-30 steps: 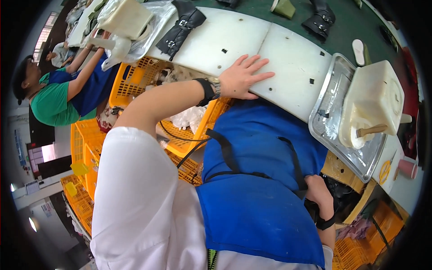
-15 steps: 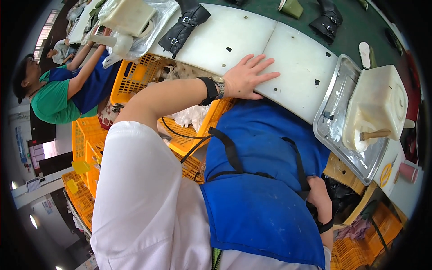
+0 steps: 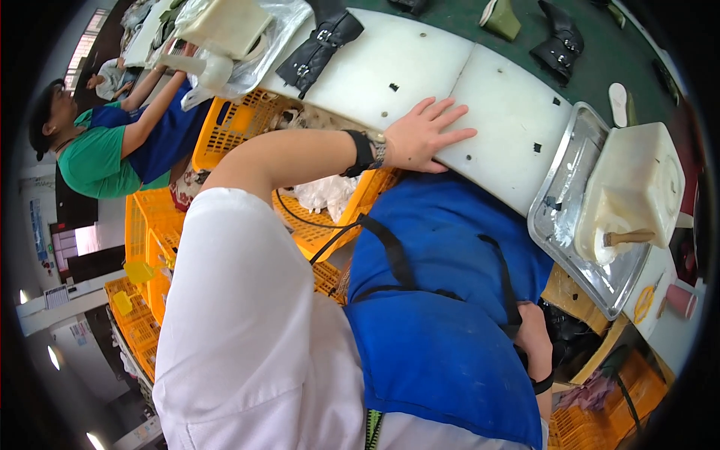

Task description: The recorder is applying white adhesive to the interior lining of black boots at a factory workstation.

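Observation:
My left hand [image 3: 424, 136] rests with fingers spread at the near edge of the white work board [image 3: 506, 124]. It holds nothing, and the wrist carries a watch and a black band. Low at my right side, my right hand [image 3: 532, 334] is against the strap of the blue apron [image 3: 439, 225] I wear. Its fingers are hidden by the apron and strap. A black buckled boot [image 3: 321, 51] lies on the board's left end, beyond my left hand. On the right, a metal tray [image 3: 553, 180] holds a whitish container [image 3: 637, 180] with a wooden-handled brush [image 3: 628, 238].
Orange crates [image 3: 225, 131] stand left, below the board. A co-worker in a green shirt [image 3: 97, 157] reaches toward another whitish container [image 3: 223, 30]. Another black boot [image 3: 559, 46] and an olive shoe [image 3: 501, 20] lie on the green surface beyond. Yellow-handled scissors [image 3: 643, 301] and a pink cup [image 3: 681, 300] lie right.
The whole view has shifted slightly, so things sit a little further right and lower. My left hand stays spread on the board; my right hand stays at my side.

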Available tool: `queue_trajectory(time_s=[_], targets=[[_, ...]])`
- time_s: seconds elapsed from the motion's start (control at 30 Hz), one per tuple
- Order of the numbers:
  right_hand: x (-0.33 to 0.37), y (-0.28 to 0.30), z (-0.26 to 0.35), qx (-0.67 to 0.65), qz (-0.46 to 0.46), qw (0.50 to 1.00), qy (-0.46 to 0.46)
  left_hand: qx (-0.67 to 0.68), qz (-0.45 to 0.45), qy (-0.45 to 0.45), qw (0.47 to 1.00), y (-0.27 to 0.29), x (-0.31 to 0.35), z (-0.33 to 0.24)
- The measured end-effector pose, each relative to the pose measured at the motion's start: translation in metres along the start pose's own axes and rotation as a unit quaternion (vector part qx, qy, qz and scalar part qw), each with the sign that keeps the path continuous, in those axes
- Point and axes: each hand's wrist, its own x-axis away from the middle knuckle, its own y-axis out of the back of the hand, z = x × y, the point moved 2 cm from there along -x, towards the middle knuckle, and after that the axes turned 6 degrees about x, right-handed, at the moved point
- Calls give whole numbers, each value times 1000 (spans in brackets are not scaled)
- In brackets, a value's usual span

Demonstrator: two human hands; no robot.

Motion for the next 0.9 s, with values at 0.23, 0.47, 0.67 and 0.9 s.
queue_trajectory(time_s=[0.23,0.47,0.67,0.9], targets=[[-5,-10,3,-40,7,997,-68,30,31,1,999,6,-3,3],[76,-56,-60,-255,-283,850,-365,5,61,-2,998,4,-12,-22],[126,-175,-17,-305,-128,789,-518,-67,125,-45,989,4,-29,-30],[83,-211,29,-181,49,790,-584,-63,125,-62,988,2,-28,-29]])
